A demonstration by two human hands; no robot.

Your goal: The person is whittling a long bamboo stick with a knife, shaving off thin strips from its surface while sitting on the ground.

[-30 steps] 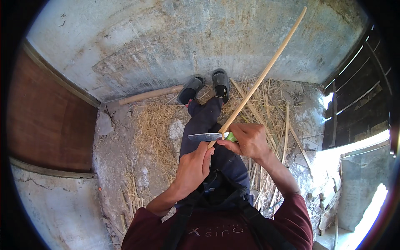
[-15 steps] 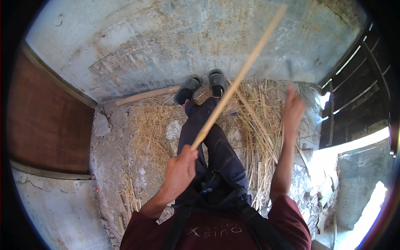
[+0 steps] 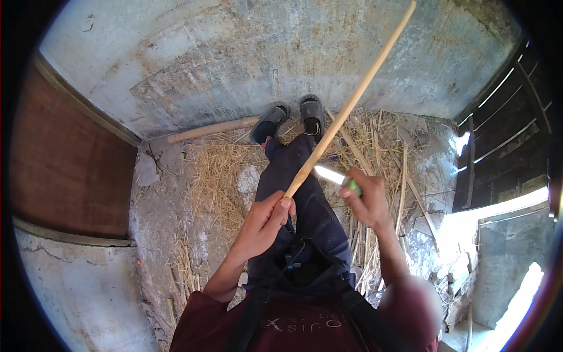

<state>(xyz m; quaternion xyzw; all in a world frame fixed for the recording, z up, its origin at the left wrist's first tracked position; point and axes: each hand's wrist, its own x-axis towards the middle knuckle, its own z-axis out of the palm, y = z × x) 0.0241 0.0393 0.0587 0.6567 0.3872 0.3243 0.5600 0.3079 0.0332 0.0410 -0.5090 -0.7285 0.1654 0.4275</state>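
**Stick [image 3: 352,101] lies at 10 o'clock from the knife [image 3: 333,175]**

Your left hand [image 3: 265,224] grips the stick's near end, its length running toward 1 o'clock. Your right hand [image 3: 369,198] holds the knife, tip just beside the stick.

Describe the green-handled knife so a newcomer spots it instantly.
Start at the dark cloth trousers in the picture's middle. Just right of them, the bare right hand grips the green-handled knife, its bright blade pointing up-left toward the long tan wooden stick. Its green handle sets it apart from the stick and pale yellow straw.
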